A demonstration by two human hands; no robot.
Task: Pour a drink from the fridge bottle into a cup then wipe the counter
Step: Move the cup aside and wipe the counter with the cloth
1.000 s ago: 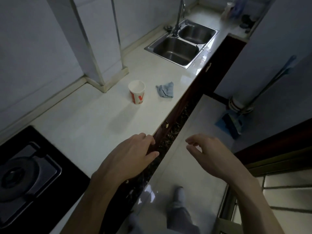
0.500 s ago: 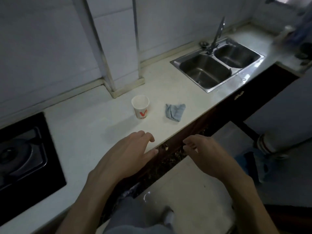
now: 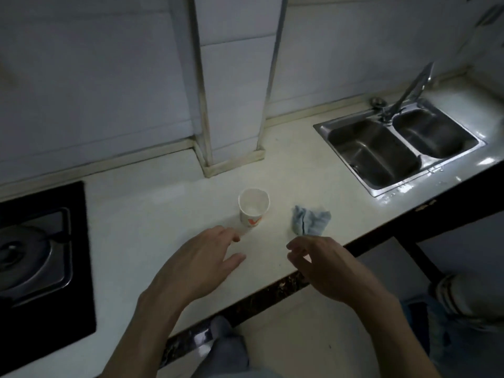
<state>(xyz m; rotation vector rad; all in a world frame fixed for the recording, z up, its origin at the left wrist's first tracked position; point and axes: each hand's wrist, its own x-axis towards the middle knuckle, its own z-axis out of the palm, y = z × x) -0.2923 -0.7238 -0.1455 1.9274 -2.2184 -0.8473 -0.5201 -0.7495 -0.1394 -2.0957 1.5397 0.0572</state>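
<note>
A white paper cup (image 3: 253, 208) with a red mark stands upright on the pale counter (image 3: 152, 214), and it looks empty. A crumpled blue-grey cloth (image 3: 309, 221) lies just to its right, near the counter's front edge. My left hand (image 3: 201, 263) hovers over the counter just below and left of the cup, fingers relaxed and holding nothing. My right hand (image 3: 324, 266) hangs over the front edge just below the cloth, fingers loosely curled and empty. No bottle is in view.
A double steel sink (image 3: 395, 151) with a tap (image 3: 409, 91) sits at the right. A black gas hob (image 3: 35, 252) fills the left end. A tiled pillar (image 3: 231, 118) juts out behind the cup. Below the counter edge are the floor and my leg.
The view has swung to face the counter squarely. Both hands have moved forward over the counter, the left nearer the cup, the right nearer the cloth.
</note>
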